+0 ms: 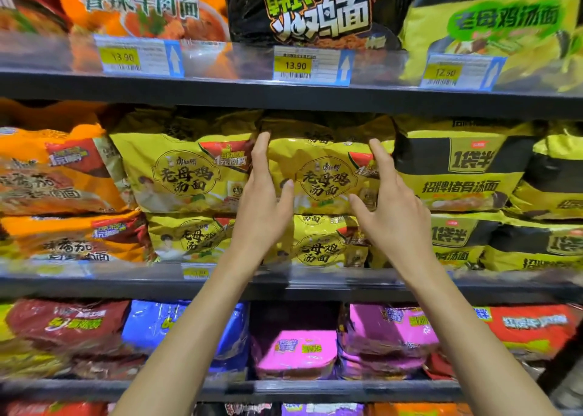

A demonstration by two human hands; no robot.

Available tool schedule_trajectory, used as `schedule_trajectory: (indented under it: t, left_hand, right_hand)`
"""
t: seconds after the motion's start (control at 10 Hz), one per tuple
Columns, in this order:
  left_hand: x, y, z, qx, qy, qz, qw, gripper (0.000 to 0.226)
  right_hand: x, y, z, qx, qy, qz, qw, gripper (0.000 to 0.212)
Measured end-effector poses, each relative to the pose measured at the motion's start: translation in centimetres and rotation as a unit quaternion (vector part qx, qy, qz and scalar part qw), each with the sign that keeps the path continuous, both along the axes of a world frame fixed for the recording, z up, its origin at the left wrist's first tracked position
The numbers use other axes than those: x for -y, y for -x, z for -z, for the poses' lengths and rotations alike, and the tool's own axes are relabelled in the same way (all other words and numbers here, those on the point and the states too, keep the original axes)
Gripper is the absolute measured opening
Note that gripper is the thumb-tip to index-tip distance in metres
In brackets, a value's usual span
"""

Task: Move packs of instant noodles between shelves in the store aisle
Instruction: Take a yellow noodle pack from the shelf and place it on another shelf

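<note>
A yellow noodle pack (325,169) is seen on the middle shelf (94,287), at the top of a stack of two, with a lower yellow pack (318,245) lying directly beneath it at 6 o'clock. It is flanked by both hands. The left hand (265,201) is laid along its edge at 9 o'clock, with the fingers straight and pointed up and the thumb rested on the front of the wrapper. The right hand (394,207) is set at the edge at 3 o'clock, with the fingers straight and the thumb stretched out toward the front. Neither hand is curled round the pack; both are held wide open and nothing is gripped. Whether the right fingers actually touch the wrapper cannot be told.

Just beside the pack at 9 o'clock a second yellow stack (186,169) is found, with orange packs (53,169) further that way. At 3 o'clock black-and-yellow packs (460,166) are stacked. On the shelf above, at 12 o'clock, a black pack (315,8) is stood behind a price tag (310,66) marked 13.90. Below, at 6 o'clock, pink packs (296,352) and a blue pack (176,330) are shelved
</note>
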State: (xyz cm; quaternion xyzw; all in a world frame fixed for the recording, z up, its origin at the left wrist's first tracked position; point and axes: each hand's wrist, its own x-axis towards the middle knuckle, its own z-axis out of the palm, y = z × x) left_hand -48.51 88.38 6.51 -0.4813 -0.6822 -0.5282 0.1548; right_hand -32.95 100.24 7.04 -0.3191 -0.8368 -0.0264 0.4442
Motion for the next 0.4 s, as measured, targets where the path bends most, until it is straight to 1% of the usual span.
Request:
schedule_trajectory:
  t: [0.1,0.2,0.4]
  left_hand:
    - [0.8,-0.6,0.1,-0.020,0.007,0.010,1.000,0.080]
    - [1.8,-0.9,0.4,-0.020,0.012,0.017,1.000,0.079]
    - [3.7,-1.2,0.6,-0.034,0.044,0.007,0.998,0.067]
  right_hand:
    - [0.3,-0.8,-0.1,0.021,-0.004,-0.013,1.000,0.088]
    - [0.6,-1.6,-0.4,0.048,-0.005,-0.017,0.999,0.088]
    - [2.3,-3.6,-1.2,0.080,-0.005,-0.022,0.997,0.079]
